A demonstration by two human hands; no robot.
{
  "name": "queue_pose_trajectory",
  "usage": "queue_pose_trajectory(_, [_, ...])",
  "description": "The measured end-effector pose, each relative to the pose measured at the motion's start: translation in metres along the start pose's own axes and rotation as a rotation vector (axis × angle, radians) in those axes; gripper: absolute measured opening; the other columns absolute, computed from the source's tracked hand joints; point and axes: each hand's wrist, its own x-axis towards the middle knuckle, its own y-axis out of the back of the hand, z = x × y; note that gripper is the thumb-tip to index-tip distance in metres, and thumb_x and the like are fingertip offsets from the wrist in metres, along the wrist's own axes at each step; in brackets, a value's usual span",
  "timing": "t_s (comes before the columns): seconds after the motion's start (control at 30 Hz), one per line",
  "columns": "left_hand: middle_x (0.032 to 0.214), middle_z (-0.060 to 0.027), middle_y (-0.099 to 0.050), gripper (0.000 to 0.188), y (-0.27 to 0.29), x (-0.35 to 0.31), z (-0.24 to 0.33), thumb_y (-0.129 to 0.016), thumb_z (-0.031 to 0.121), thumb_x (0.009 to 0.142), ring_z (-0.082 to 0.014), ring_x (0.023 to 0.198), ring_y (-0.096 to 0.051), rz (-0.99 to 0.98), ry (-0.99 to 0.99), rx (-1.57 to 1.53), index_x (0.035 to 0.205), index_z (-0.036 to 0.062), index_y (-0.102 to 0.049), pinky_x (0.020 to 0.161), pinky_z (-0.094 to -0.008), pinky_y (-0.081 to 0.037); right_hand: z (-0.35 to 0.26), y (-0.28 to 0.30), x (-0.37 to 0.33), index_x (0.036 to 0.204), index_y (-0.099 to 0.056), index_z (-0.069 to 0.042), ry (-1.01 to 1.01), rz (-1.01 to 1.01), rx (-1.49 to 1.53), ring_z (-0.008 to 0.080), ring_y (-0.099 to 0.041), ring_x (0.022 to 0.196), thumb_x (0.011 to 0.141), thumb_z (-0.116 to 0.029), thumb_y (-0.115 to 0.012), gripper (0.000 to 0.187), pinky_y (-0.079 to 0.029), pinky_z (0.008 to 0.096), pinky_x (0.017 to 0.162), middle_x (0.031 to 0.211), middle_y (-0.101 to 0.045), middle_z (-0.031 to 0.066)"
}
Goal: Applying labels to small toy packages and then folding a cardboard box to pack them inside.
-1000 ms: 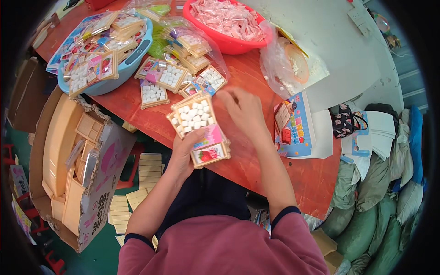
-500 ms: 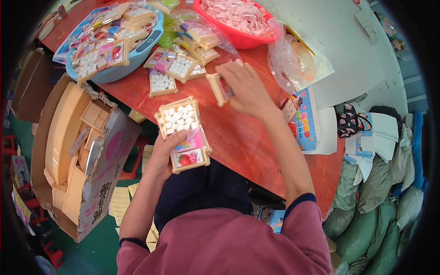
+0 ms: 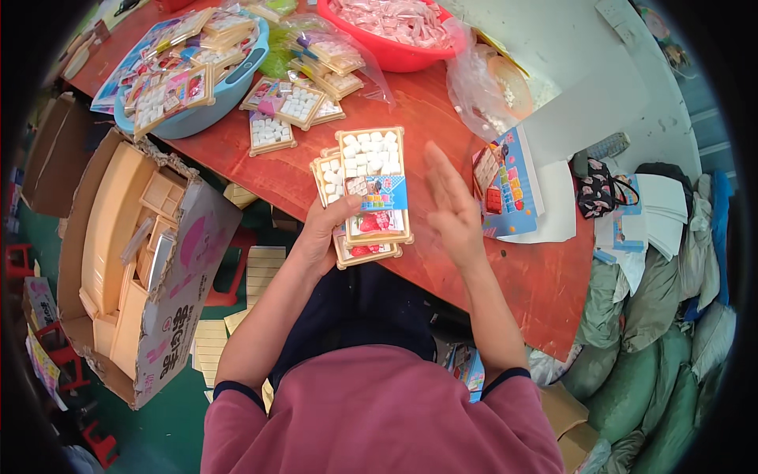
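Observation:
My left hand grips a stack of beige plastic trays filled with small white blocks and coloured picture cards, held over the near edge of the red table. My right hand is flat and empty, fingers together and pointing up, just right of the stack's side and barely apart from it. More filled trays lie on the table beyond the stack.
A blue tub of packed trays sits far left, a red basin of wrapped white pieces at the back. Clear bag, printed card sheets and white paper lie right. An open carton of empty beige trays stands on the floor left; sacks right.
The right hand brought a second tray from the table onto the stack and then let go, drawing back flat beside it. The left hand lifted the stack slightly toward the table.

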Motion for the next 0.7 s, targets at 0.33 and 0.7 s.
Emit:
queue_pose_trajectory(0.33, [0.127,-0.0125,-0.046,0.087,-0.005,0.026,-0.017,-0.078,0.018,0.067,-0.0205,0.117,-0.048,-0.266,-0.256,0.541,0.134,0.0004,-0.027,0.099,-0.0347,-0.039,0.006,0.01,-0.003,0.134,-0.033,-0.001,-0.451,-0.2,0.679,0.0161,-0.049,0.115,0.061,-0.011,-0.085,0.091,-0.04,0.0328,0.098,0.124,-0.051,0.0091])
queue_pose_trajectory(0.7, [0.126,-0.0188,-0.043,0.115,0.014,0.028,-0.024,-0.087,0.052,0.047,-0.0325,0.118,-0.046,-0.31,-0.642,1.349,0.132,0.0035,-0.025,0.098,-0.042,-0.038,0.044,0.001,-0.026,0.141,-0.011,-0.001,-0.191,-0.193,0.204,0.028,-0.043,0.123,0.04,-0.031,-0.093,0.133,-0.035,0.0383,0.102,0.129,-0.045,0.0163])
